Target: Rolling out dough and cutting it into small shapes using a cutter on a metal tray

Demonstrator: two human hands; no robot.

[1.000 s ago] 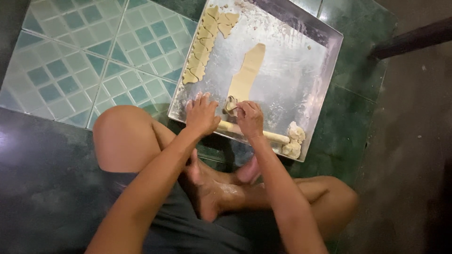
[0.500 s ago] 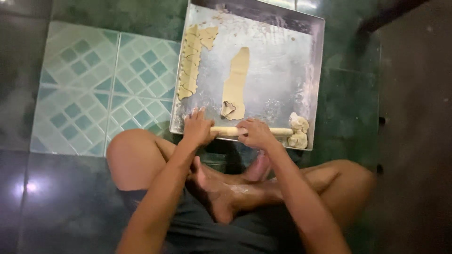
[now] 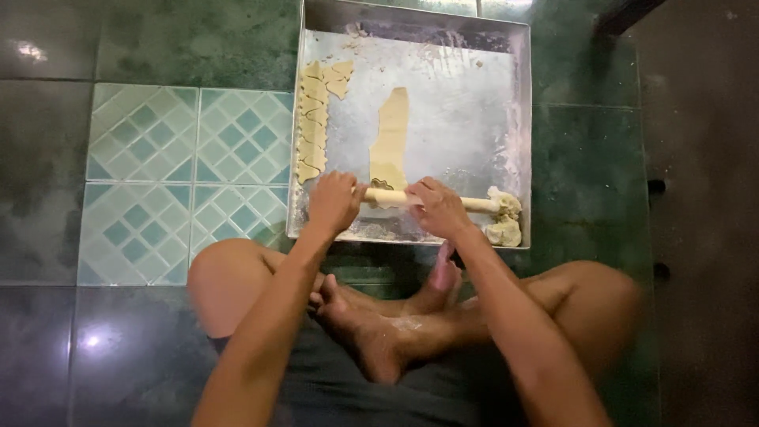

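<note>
Now | left hand (image 3: 334, 204) and right hand (image 3: 437, 207) pressing on rolling pin (image 3: 395, 197), fingers curled over it | pin lies crosswise on dough strip (image 3: 390, 142) near tray (image 3: 522, 119) front edge

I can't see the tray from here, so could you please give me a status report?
Left hand and right hand both on rolling pin. Pin across dough strip. Dough lump at pin's right end.

Floor (image 3: 95, 47) of dark green glossy tile, mottled, with an inset patch of pale teal tiles (image 3: 170, 178) in a diamond-lattice pattern at left. Bright light glints (image 3: 30, 50) on the glaze. Dark bar-like shape (image 3: 628, 14) upper right, possibly a furniture leg; right side dim.
</note>
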